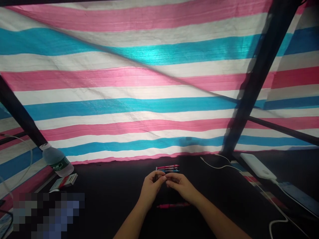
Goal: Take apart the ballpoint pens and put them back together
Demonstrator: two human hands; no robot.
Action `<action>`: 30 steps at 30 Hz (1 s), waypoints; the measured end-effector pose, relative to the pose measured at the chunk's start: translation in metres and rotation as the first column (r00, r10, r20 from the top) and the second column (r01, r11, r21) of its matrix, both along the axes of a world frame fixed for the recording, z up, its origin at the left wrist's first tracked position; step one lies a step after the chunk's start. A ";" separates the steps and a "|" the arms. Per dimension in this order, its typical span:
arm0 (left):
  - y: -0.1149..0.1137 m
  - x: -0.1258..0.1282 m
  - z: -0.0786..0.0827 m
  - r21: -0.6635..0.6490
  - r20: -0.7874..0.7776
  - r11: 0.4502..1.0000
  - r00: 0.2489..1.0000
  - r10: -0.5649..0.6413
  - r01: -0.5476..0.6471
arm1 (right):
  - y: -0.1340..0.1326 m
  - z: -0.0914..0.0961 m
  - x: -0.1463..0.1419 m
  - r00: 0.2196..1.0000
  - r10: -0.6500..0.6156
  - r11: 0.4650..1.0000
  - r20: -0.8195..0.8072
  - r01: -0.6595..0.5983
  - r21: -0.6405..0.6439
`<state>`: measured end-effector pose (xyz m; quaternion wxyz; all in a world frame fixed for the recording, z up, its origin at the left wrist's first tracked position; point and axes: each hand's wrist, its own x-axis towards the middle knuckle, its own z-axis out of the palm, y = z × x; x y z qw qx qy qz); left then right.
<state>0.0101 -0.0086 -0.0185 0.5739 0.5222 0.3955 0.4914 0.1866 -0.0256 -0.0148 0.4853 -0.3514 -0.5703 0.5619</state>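
Through the head camera, my left grip (151, 190) and right grip (181, 186) nearly meet, both curled almost closed; I cannot tell whether they hold anything. Slim pink and blue pens (167, 168) lie just beyond at twelve o'clock, and a slim pink pen (173, 205) lies at six on the black table (107, 199).

Slim pens (167, 168), pink and blue, lying side by side
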 end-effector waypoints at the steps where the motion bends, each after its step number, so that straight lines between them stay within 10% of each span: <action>1: -0.001 0.000 0.001 -0.019 0.004 1.000 1.000 -0.022 0.022 | -0.001 0.000 -0.001 1.000 0.019 1.000 -0.011 -0.019 0.010; 9: 0.001 -0.003 -0.002 0.039 0.003 0.992 0.993 -0.119 0.118 | 0.009 -0.010 0.006 0.968 -0.211 0.975 -0.135 0.217 0.035; 18: -0.012 -0.006 0.016 0.398 -0.472 0.893 0.882 0.002 0.211 | -0.005 0.006 0.007 0.912 -0.279 0.897 0.301 0.135 0.421; 30: 0.000 -0.008 0.008 0.192 -0.029 0.981 0.999 0.042 -0.036 | 0.003 -0.005 0.010 0.864 -0.285 0.902 0.415 0.096 0.420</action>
